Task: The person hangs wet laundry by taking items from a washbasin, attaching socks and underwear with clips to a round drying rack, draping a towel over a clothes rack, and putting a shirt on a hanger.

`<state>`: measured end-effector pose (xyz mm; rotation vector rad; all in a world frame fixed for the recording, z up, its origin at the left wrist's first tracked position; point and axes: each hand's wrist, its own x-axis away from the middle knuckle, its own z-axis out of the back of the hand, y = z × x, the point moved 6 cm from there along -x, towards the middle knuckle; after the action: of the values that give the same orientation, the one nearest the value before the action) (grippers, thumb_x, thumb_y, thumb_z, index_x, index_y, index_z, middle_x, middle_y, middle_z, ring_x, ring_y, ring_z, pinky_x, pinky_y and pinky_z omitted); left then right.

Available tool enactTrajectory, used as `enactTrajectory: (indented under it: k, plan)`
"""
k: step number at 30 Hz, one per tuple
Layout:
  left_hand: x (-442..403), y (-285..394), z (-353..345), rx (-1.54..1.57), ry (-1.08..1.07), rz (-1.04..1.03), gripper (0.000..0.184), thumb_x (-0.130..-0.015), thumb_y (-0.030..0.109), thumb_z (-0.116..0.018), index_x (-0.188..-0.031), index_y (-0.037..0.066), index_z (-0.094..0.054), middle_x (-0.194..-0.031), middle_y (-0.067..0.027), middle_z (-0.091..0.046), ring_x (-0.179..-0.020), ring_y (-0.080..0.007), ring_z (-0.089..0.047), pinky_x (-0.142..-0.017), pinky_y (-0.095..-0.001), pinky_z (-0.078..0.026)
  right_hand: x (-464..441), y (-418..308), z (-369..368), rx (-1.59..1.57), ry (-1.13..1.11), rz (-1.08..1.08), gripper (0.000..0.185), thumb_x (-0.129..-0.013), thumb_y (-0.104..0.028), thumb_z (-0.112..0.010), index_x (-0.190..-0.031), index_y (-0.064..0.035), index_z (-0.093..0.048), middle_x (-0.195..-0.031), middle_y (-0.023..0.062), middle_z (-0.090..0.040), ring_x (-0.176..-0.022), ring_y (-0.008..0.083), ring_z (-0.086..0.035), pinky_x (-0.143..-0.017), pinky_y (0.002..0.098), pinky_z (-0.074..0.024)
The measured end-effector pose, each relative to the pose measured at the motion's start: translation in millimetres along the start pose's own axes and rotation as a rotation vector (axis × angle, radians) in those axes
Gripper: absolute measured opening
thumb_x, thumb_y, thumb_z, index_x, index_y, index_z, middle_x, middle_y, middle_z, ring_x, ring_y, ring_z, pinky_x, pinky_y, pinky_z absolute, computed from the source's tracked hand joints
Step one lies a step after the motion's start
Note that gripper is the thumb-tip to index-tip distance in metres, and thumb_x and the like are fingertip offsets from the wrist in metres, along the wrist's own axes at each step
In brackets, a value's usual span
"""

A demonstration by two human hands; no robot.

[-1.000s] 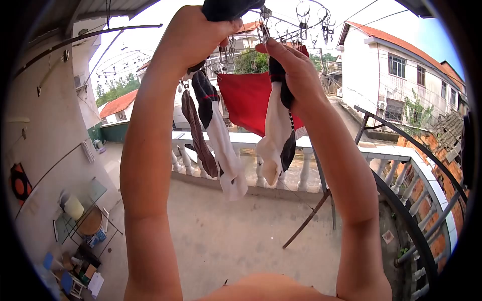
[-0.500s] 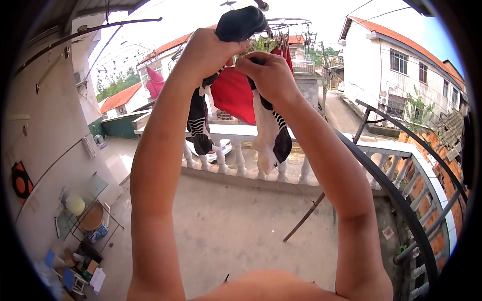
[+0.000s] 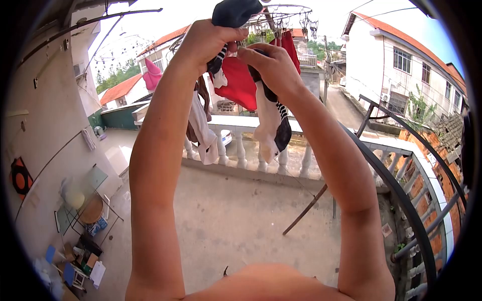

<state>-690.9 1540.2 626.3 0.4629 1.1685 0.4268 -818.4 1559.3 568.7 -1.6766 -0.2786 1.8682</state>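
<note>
My left hand (image 3: pixel 208 42) is raised beside the hanging rack, thumb and fingers closed together; what they pinch is hidden. Just above it is a dark sock-like piece (image 3: pixel 236 12), and a black-and-white striped sock (image 3: pixel 217 64) shows at its fingers. My right hand (image 3: pixel 271 67) pinches the top of a white sock (image 3: pixel 266 123) with black and striped patches, which hangs down below it. The fingertips of both hands nearly meet. Behind them the round drying rack (image 3: pixel 293 9) carries clips and a red cloth (image 3: pixel 236 88). Below my left wrist hang pale socks (image 3: pixel 202 128).
A white balustrade (image 3: pixel 241 153) runs behind the laundry. To the right curves a dark metal rail (image 3: pixel 389 183). A thin pole (image 3: pixel 305 209) slants over the concrete floor (image 3: pixel 226 215). A glass-topped stand (image 3: pixel 93 183) and boxes are at the left wall; a pink cloth (image 3: pixel 151 75) hangs farther off.
Both hands have risen slightly. The dark striped sock below my left wrist has moved out of sight there, and pale socks now show. The red cloth has shifted up.
</note>
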Motion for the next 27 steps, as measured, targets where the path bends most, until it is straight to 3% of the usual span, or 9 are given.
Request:
enactTrajectory:
  k: [2,5,9,11,19,27]
  plan:
    - [1,-2,2,-0.006,0.015,0.027,0.023,-0.07,0.02,-0.073,-0.074,0.001,-0.061,-0.062,-0.0037,-0.057,-0.051,-0.0103,-0.053,-0.048,-0.0221,-0.04,0,15,1,-0.353,-0.05,-0.18,0.016,-0.079,-0.013,-0.056,-0.088,-0.0011,-0.06,-0.065,0.0019,-0.053,-0.056,0.0091,-0.049,-0.049,0.0247,-0.0384]
    - [4,-3,0,0.001,0.03,0.052,0.02,-0.071,0.017,-0.072,-0.071,0.001,-0.061,-0.06,-0.004,-0.056,-0.051,-0.0107,-0.053,-0.047,-0.0226,-0.04,9,20,3,-0.517,-0.027,-0.316,0.015,-0.077,-0.009,-0.052,-0.089,-0.0018,-0.058,-0.068,0.004,-0.054,-0.058,0.0118,-0.051,-0.052,0.0251,-0.0413]
    - [2,-8,1,0.066,0.063,0.056,0.018,-0.07,0.015,-0.072,-0.068,-0.001,-0.063,-0.057,-0.0064,-0.059,-0.049,-0.0126,-0.052,-0.049,-0.028,-0.037,14,16,5,-0.601,-0.069,-0.165,0.013,-0.082,-0.005,-0.056,-0.094,-0.0005,-0.059,-0.078,0.006,-0.06,-0.069,0.0128,-0.059,-0.063,0.0257,-0.0489]
    - [-1,-12,1,0.056,0.072,0.036,0.018,-0.07,0.015,-0.072,-0.067,0.0,-0.063,-0.057,-0.0064,-0.059,-0.049,-0.0127,-0.052,-0.049,-0.0282,-0.038,14,18,6,-0.615,-0.059,-0.119,0.014,-0.082,-0.002,-0.058,-0.096,0.0007,-0.059,-0.082,0.0074,-0.062,-0.073,0.0134,-0.061,-0.065,0.026,-0.0504]
    - [-2,-21,-10,0.2,0.074,0.016,0.02,-0.071,0.017,-0.072,-0.064,0.0,-0.064,-0.056,-0.0064,-0.059,-0.051,-0.0124,-0.052,-0.049,-0.0281,-0.038,10,22,10,-0.374,0.035,-0.021,0.016,-0.075,-0.006,-0.065,-0.086,0.0063,-0.062,-0.074,0.0077,-0.064,-0.064,0.0113,-0.059,-0.059,0.0241,-0.0489]
    - [1,-23,-7,0.081,0.108,0.001,0.016,-0.071,0.013,-0.07,-0.066,-0.001,-0.064,-0.056,-0.0072,-0.059,-0.048,-0.0136,-0.053,-0.048,-0.028,-0.039,10,28,10,-0.431,0.03,-0.121,0.016,-0.073,-0.002,-0.066,-0.084,0.0065,-0.059,-0.073,0.0098,-0.063,-0.062,0.0135,-0.061,-0.057,0.0246,-0.0501]
